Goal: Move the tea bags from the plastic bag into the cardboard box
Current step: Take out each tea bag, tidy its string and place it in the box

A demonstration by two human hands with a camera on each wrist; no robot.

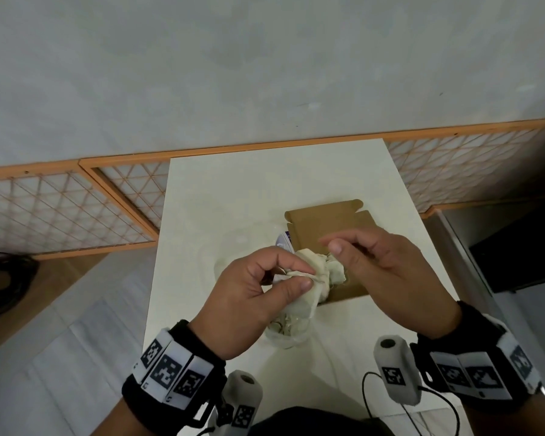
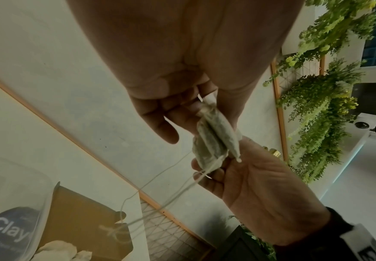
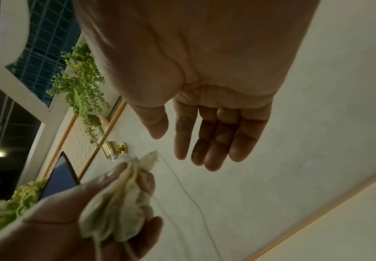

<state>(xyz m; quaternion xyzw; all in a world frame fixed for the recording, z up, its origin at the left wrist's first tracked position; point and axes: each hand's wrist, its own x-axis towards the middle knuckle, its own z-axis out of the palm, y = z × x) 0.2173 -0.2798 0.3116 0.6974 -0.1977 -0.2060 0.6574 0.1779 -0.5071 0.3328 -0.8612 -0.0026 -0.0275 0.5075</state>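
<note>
Tea bags [image 1: 309,278] beside clay packet [image 1: 284,240]

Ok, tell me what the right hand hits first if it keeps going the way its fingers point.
Probably the tea bags the left hand pinches; right hand is open, depth unclear.
</note>
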